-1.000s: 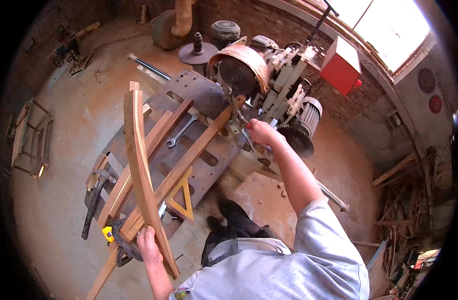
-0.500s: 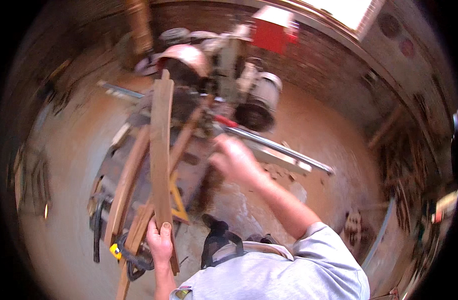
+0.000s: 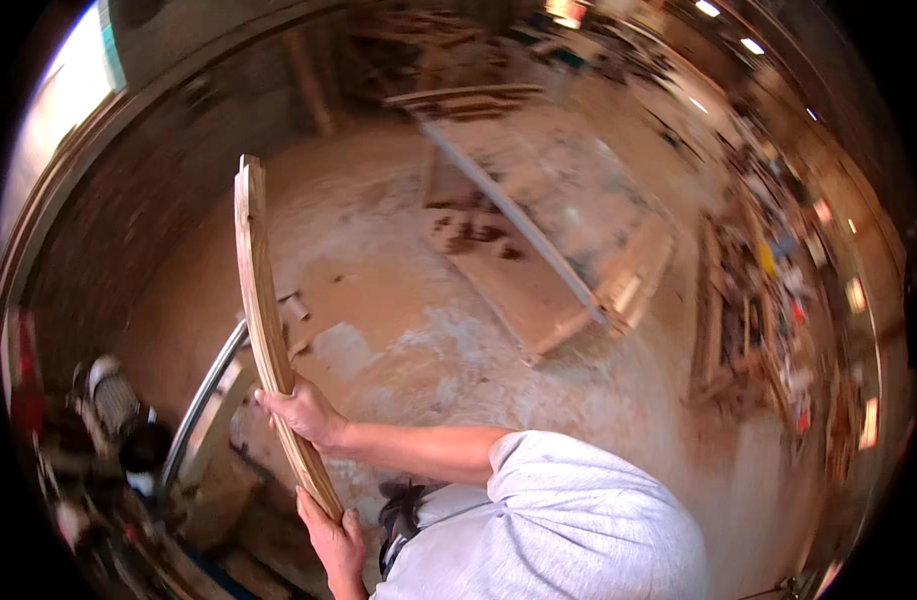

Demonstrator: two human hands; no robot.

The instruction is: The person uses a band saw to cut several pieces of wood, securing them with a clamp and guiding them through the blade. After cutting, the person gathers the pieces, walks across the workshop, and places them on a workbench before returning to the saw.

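Note:
A long moulded wooden rail, with grooves along its side and a narrower stub at the far end, slants up in front of me. My left hand is closed around its near end. Further up, my right hand grips it with the fingers wrapped round the wood. The rail's far end points away to the upper left, touching nothing that I can see.
A low table with a long metal bar across it stands ahead to the right. Wooden frames and clutter line the right side. At lower left are a motor and a metal tube. Offcuts lie on the dusty floor.
My view has swung right, away from the machine and its bench. The wooden rail has come along in my left hand, and my right hand, earlier off it, now grips it too.

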